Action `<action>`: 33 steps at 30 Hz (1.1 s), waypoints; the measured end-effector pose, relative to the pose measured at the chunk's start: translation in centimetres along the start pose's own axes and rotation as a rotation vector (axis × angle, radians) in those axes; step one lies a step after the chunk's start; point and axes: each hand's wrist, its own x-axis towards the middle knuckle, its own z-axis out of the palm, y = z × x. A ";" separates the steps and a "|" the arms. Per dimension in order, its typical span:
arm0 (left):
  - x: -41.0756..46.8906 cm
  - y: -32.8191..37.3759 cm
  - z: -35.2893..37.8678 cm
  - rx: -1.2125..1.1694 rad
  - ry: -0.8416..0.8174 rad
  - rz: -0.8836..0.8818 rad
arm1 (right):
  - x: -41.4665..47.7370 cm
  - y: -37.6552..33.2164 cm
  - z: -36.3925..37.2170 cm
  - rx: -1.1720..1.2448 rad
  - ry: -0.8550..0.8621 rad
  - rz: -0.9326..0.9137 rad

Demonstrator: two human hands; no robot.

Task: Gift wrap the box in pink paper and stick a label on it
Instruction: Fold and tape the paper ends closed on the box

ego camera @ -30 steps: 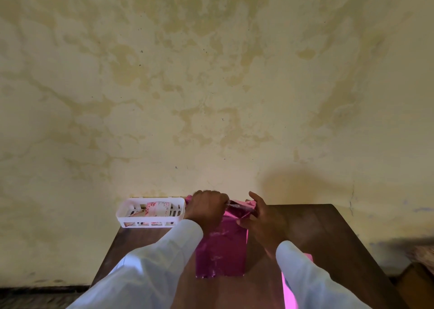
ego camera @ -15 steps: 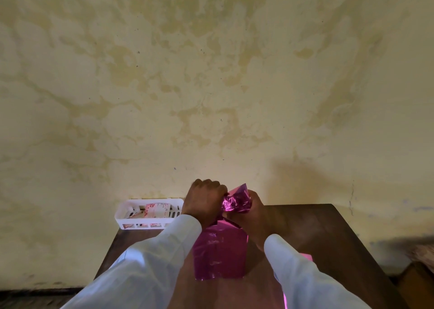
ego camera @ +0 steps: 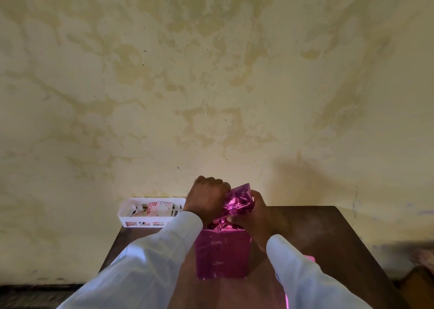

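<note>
Well, basket [ego camera: 150, 200] near box [ego camera: 223, 254] holds cards [ego camera: 160, 208].

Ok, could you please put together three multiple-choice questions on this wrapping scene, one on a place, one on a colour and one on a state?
1. Where does the white basket stand on the table?
A. At the far left corner, left of the box
B. To the right of the box
C. On top of the box

2. What colour is the wrapping paper?
A. Gold
B. Pink
C. Blue

3. How is the paper above the top of the box?
A. Folded flat and taped down
B. Gathered into a crumpled bunch
C. Cut away

Answers:
1 A: the basket sits by the wall, left of the box.
2 B: the shiny paper round the box is pink.
3 B: the left hand and the right hand grip a crumpled bunch over the box.
</note>
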 end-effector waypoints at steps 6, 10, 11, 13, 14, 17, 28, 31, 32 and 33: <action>-0.5 -0.3 0.1 0.028 -0.012 0.044 | 0.3 -0.1 0.5 -0.021 0.115 0.013; -0.9 -0.2 0.9 0.035 0.011 0.049 | 0.3 0.0 0.5 -0.013 0.141 0.016; -1.0 -0.2 1.1 0.027 0.019 0.048 | 0.3 0.1 0.5 -0.010 0.146 0.017; -1.3 -0.3 1.5 -0.019 0.054 0.056 | 0.4 0.1 0.7 0.003 0.154 0.025; -1.4 -0.3 1.6 -0.038 0.065 0.054 | 0.5 0.1 0.7 0.006 0.158 0.028; -1.9 0.1 1.9 -0.020 0.066 0.015 | 0.5 -0.1 0.8 0.007 0.167 0.033; -1.9 1.0 1.9 0.129 -0.010 -0.059 | 0.1 -0.5 0.9 0.014 0.202 0.057; -2.1 1.1 1.8 0.138 -0.005 -0.016 | -0.1 -0.4 0.9 0.030 0.198 0.069; -2.2 1.2 1.8 0.137 -0.002 -0.007 | 0.0 -0.3 0.9 0.024 0.202 0.072; -2.3 1.2 1.9 0.139 -0.002 -0.004 | -0.1 -0.4 0.9 0.016 0.207 0.074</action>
